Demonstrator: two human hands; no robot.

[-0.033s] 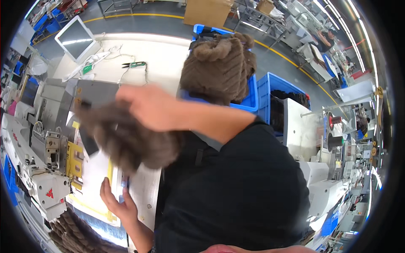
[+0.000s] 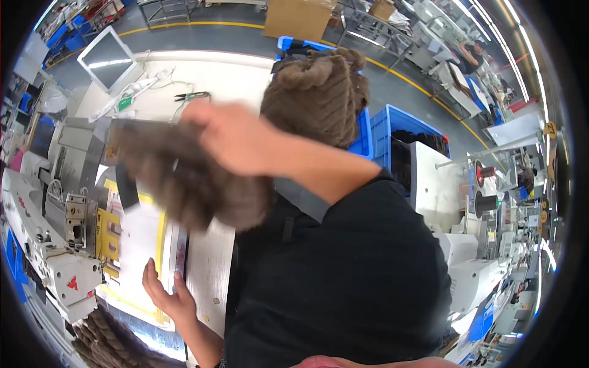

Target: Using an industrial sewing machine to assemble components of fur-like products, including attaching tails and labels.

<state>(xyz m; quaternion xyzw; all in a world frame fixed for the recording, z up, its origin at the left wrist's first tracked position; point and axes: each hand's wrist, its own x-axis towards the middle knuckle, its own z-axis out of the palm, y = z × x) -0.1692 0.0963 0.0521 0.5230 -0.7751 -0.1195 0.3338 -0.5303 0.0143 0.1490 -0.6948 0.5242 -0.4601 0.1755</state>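
My right hand (image 2: 236, 138) is closed on a brown furry fabric piece (image 2: 190, 178), held up over the worktable and smeared by motion. The piece hangs down from my fingers toward my body and hides part of the table. Lower down, my left hand (image 2: 172, 297) is open with its fingers stretched out, beside the white work plate (image 2: 138, 251) edged in yellow; nothing shows in it. The white sewing machine head (image 2: 64, 276) stands left of that plate, next to a yellow bracket (image 2: 110, 236).
More brown furry fabric (image 2: 104, 337) lies below the machine. A furry pile (image 2: 310, 101) fills a blue crate (image 2: 366, 135); another blue crate (image 2: 381, 132) with dark pieces stands beside it. Thread snips (image 2: 192, 95) lie on the white table (image 2: 227, 76). A person (image 2: 472, 58) works far right.
My right hand has shifted slightly up and to the right, and the furry fabric piece has swung along with it, baring more of the work plate. My left hand has barely moved.
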